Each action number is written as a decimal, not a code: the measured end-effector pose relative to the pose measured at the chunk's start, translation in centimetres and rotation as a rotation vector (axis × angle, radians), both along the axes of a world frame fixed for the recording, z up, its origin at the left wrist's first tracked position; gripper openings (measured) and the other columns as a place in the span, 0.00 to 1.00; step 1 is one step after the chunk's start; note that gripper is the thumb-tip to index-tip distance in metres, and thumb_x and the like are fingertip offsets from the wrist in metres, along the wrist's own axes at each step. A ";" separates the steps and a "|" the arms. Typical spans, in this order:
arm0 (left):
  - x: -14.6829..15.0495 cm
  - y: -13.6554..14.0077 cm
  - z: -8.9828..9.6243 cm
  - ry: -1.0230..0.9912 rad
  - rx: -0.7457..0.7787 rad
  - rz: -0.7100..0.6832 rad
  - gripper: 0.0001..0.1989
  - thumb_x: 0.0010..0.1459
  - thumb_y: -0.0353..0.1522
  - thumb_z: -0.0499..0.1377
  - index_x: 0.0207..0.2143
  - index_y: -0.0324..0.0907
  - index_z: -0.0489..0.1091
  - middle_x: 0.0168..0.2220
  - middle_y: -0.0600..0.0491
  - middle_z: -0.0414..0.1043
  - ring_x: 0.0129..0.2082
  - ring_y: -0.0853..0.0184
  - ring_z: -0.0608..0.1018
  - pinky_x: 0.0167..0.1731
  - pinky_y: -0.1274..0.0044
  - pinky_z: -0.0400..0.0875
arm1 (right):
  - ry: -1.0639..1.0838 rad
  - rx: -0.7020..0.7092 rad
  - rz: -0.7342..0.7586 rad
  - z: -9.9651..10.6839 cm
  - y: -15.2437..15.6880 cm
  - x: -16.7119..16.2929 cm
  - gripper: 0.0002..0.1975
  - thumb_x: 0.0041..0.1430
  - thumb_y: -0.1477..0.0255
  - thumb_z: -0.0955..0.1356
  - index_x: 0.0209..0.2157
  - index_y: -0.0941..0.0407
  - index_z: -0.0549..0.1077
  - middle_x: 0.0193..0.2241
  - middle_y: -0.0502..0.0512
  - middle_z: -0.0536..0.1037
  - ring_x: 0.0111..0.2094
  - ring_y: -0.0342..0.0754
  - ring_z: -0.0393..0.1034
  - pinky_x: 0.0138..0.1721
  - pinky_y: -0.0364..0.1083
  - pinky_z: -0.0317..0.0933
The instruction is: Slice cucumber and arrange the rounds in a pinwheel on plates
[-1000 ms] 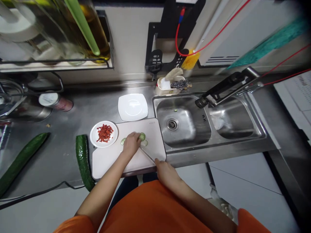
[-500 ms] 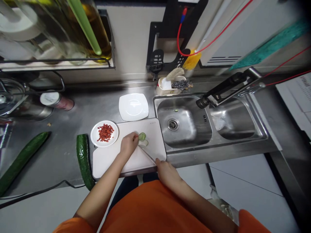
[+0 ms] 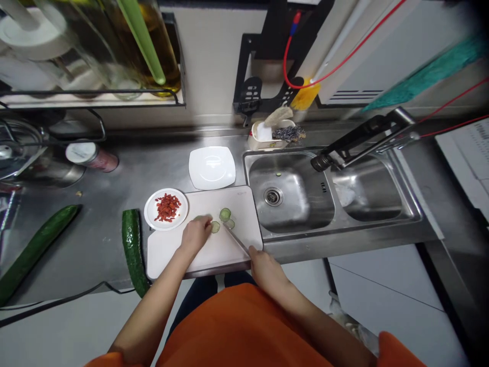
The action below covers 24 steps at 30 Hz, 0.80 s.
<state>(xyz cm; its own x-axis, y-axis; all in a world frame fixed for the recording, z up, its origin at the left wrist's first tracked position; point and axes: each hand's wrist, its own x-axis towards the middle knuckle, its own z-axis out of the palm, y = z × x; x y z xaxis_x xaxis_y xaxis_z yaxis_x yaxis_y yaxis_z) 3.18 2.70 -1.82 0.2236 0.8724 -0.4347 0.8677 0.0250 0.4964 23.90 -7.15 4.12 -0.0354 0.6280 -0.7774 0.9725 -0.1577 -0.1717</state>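
Note:
My right hand [image 3: 266,267] is closed round the handle of a kitchen knife [image 3: 237,240], whose blade reaches up and left over the white cutting board [image 3: 168,255]. The blade's tip is close to a few thin cucumber slices [image 3: 225,214] lying on the board. My left hand [image 3: 196,234] is over the board with its fingers curled and pressed together, just left of a pale cucumber slice [image 3: 215,227]. A hint of green shows at the far side of those fingers; what they hold, if anything, is hidden.
A round plate of red dried berries [image 3: 167,208] overlaps the board's left corner. Behind the board is a square white plate [image 3: 212,168]. A cut cucumber [image 3: 132,247] and a longer cucumber [image 3: 38,250] lie left. The double sink [image 3: 288,224] adjoins the right side.
My left hand has moved left and slightly down from the slices, exposing a pale slice beside its fingertips. The knife remains in my right hand, slightly shifted. The whole view has moved a little.

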 end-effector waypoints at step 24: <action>-0.4 -3.0 -2.2 0.094 0.123 0.015 0.12 0.57 0.33 0.54 0.43 0.45 0.72 0.41 0.49 0.71 0.40 0.65 0.73 0.36 0.77 0.66 | 0.006 0.037 0.089 -0.2 1.1 -3.0 0.17 0.58 0.84 0.55 0.47 0.58 0.63 0.37 0.63 0.76 0.42 0.52 0.72 0.36 0.44 0.62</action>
<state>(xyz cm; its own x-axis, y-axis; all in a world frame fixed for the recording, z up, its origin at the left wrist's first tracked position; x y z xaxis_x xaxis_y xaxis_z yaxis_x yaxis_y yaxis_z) 2.83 -0.29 -4.05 0.1730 0.9232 -0.3430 0.9105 -0.0171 0.4131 20.86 -6.10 3.91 -0.0970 0.6501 -0.7536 0.9813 -0.0638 -0.1814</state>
